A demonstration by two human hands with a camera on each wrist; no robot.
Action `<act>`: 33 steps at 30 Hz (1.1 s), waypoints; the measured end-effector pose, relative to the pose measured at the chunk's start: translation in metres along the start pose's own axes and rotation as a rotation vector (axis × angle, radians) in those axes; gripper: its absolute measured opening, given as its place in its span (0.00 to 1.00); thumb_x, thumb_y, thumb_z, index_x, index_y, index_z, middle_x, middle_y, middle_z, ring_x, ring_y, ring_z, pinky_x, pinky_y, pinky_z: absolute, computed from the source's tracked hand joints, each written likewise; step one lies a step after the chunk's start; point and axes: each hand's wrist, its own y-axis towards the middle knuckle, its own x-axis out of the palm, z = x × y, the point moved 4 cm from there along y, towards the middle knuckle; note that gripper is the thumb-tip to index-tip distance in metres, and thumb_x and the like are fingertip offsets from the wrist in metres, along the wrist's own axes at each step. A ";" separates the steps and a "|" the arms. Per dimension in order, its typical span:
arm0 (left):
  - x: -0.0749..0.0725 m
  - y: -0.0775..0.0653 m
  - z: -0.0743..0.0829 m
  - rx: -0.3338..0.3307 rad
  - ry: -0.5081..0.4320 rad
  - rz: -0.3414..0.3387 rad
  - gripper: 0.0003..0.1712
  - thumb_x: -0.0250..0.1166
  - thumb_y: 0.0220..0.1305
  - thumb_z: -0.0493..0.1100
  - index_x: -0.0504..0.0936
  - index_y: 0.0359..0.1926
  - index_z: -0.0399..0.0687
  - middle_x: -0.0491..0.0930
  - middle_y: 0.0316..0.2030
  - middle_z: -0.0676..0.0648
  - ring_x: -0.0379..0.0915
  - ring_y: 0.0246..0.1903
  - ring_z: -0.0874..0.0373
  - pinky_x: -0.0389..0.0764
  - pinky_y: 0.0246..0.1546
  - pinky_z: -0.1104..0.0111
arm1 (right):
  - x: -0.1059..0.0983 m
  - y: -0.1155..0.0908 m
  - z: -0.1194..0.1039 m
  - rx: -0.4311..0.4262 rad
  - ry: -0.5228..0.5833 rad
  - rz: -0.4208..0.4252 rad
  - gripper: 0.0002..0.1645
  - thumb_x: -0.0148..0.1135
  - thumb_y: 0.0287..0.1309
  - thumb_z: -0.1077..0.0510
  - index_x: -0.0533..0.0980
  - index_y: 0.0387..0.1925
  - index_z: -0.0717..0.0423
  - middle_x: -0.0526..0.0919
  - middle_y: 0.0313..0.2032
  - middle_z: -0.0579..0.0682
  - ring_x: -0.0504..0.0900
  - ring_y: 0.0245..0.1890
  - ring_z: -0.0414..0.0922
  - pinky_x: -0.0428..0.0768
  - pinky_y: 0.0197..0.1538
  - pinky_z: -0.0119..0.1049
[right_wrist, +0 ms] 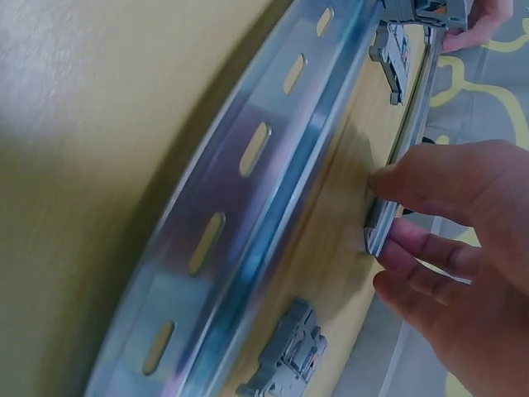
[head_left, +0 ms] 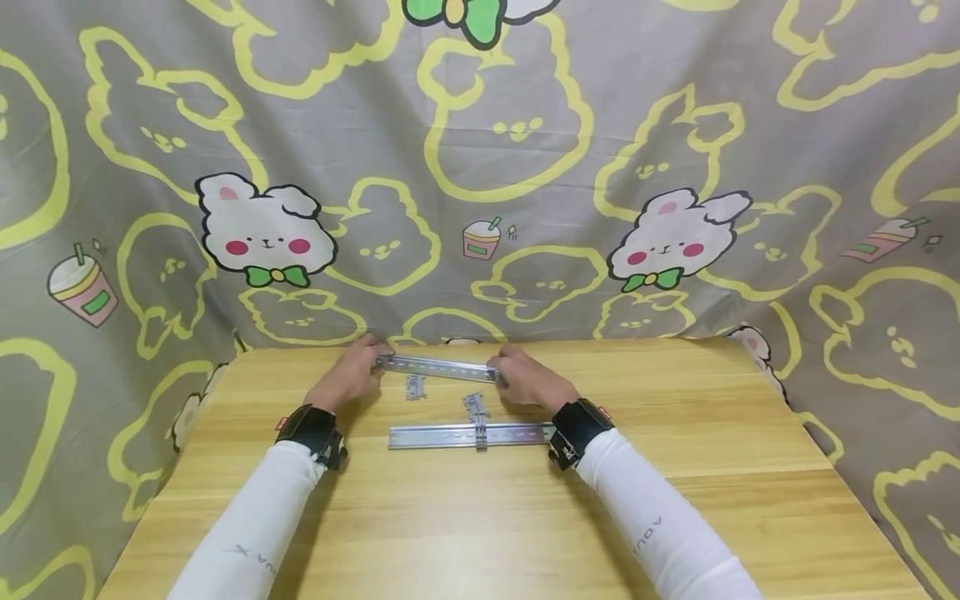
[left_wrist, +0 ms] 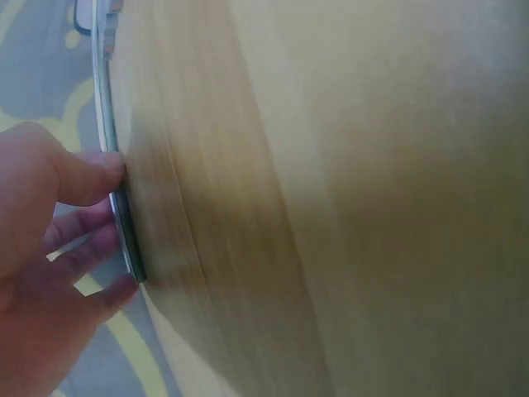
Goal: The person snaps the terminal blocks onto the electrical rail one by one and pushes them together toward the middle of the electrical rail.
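Observation:
Both hands hold a slotted metal DIN rail [head_left: 438, 367] at the far side of the table, one at each end. The left hand [head_left: 352, 371] pinches its left end between thumb and fingers. At the other end, the right hand [head_left: 528, 379] grips the rail likewise. A second DIN rail [head_left: 431, 437] lies nearer, partly hidden by the right wrist. Grey terminal blocks [head_left: 481, 435] sit across that rail, one part reaching beyond its far edge. Between the rails lies a loose grey terminal block [head_left: 416, 387]. The right wrist view shows another terminal block [right_wrist: 289, 351] beside the near rail.
The wooden table [head_left: 450, 525] ends just behind the held rail. A grey curtain [head_left: 525, 167] with cartoon prints hangs along the back and both sides. Each wrist wears a black strap [head_left: 311, 429] with a small device on it.

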 end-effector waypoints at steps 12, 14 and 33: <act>0.004 -0.008 -0.004 0.056 -0.040 0.086 0.19 0.66 0.58 0.27 0.82 0.52 0.33 0.74 0.46 0.36 0.70 0.46 0.42 0.77 0.50 0.50 | 0.006 0.004 -0.005 -0.038 -0.021 0.071 0.16 0.66 0.51 0.70 0.81 0.45 0.64 0.77 0.41 0.56 0.74 0.40 0.49 0.80 0.45 0.39; 0.005 -0.010 -0.005 0.080 -0.027 0.104 0.18 0.66 0.58 0.27 0.82 0.51 0.33 0.74 0.45 0.36 0.70 0.46 0.42 0.77 0.50 0.50 | 0.006 0.003 -0.005 -0.054 -0.020 0.079 0.16 0.66 0.49 0.71 0.81 0.44 0.64 0.78 0.41 0.56 0.74 0.39 0.48 0.80 0.44 0.39; -0.035 -0.065 0.074 0.262 0.083 0.242 0.23 0.72 0.52 0.32 0.83 0.52 0.41 0.78 0.41 0.40 0.73 0.40 0.47 0.81 0.42 0.54 | -0.048 -0.076 -0.026 -0.046 0.005 0.167 0.24 0.70 0.44 0.69 0.81 0.48 0.62 0.79 0.42 0.56 0.75 0.38 0.45 0.82 0.38 0.35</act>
